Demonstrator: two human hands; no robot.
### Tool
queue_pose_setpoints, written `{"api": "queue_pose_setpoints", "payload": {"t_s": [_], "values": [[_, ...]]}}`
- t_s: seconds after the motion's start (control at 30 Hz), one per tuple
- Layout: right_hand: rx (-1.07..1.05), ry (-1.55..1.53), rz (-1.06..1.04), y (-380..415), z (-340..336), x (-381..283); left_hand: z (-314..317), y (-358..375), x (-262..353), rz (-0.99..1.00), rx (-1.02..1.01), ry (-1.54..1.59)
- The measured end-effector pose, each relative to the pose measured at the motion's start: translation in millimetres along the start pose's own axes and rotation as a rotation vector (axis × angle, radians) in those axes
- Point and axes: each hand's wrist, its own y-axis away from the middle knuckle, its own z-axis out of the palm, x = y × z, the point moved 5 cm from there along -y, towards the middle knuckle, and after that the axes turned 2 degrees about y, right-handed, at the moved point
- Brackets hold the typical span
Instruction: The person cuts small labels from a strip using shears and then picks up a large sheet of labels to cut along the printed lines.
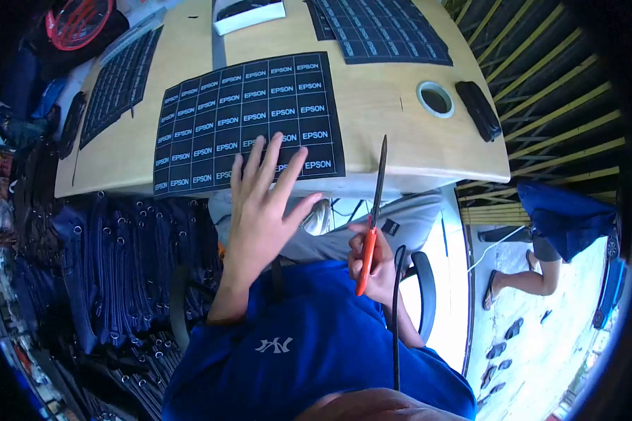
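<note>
My left hand (261, 193) lies with fingers spread over the lower right part of a black sheet (239, 98) printed with rows of white EPSON labels divided by thin lines. The sheet rests on the table, its lower edge along the table's front edge. In my right hand (376, 259) is a pair of scissors (372, 242) with orange-red handles. Their dark blades look closed and point up and away from me, to the right of the sheet. My fingers wrap around the handles, hiding part of them.
More black label sheets (383, 31) lie at the back right, and others (123, 81) at the left. A tape roll (435, 99) and a black pouch (479, 111) sit at the right. A white box (249, 17) stands behind. Dark straps (133, 259) hang below left. Another person's leg (527, 281) shows at right.
</note>
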Motion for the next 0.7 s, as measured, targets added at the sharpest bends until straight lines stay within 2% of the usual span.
{"api": "queue_pose_setpoints", "payload": {"t_s": [0.03, 0.07, 0.13, 0.2, 0.27, 0.33, 0.43, 0.6, 0.67, 0.7], "values": [[0.001, -0.037, -0.021, 1.0, 2.2, -1.9, -7.5, 2.7, 9.0, 0.053, 0.118, 0.118], [0.015, -0.039, -0.011, 1.1, 1.6, -2.1, -10.0, 7.8, 14.3, 0.021, 0.22, 0.298], [-0.002, 0.049, -0.08, 0.2, 2.6, -7.6, 6.5, 28.9, 11.6, -0.149, 0.21, 0.628], [-0.001, 0.08, -0.06, -1.5, 1.6, -7.4, 47.3, 42.4, -2.8, -0.545, 0.107, 1.163], [0.043, 0.118, -0.102, -1.9, 2.3, -7.0, 74.9, 44.9, -14.4, -0.769, 0.076, 1.56], [0.076, 0.119, -0.088, -1.7, 3.4, -8.0, 79.2, 38.0, -14.7, -0.943, 0.095, 1.667], [0.142, 0.31, -0.069, -2.3, -1.1, -10.1, 83.2, 26.5, -17.5, -1.059, 0.039, 1.654], [0.238, 0.318, -0.093, 4.7, -3.8, -9.2, 82.5, 29.3, -13.4, -0.929, 0.095, 1.513], [0.15, 0.415, -0.01, 7.4, -5.3, -7.1, 82.6, 34.4, -11.0, -0.898, 0.104, 1.502], [0.084, 0.357, -0.021, 7.9, -4.1, -3.9, 83.0, 35.0, -9.6, -0.884, 0.118, 1.531]]}}
